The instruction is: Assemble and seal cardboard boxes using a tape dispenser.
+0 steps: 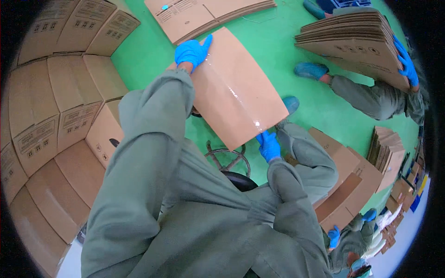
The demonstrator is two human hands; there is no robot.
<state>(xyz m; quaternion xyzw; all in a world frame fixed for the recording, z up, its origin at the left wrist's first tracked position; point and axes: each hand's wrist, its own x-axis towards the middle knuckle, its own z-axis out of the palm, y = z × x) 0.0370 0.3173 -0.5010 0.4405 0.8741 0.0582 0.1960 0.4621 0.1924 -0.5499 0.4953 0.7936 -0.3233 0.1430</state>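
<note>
A brown cardboard box point(236, 88) is tilted in front of my legs, with a strip of clear tape running along its middle seam. My left hand point(192, 52), in a blue glove, grips its far left edge, thumb lying over the face. At the near right end, by the tape's end, my right hand point(270, 146), also gloved in blue, holds the edge, and its fingertips are partly hidden. The underside of the box cannot be seen.
Stacked closed cartons point(74, 92) form a wall on the left. Flattened cartons point(208, 16) lie ahead on the green floor. At right, a co-worker's gloved hand point(405, 62) holds a stack of flat cartons point(352, 41). Another person handles an open box point(343, 194). A stool base point(227, 157) stands below me.
</note>
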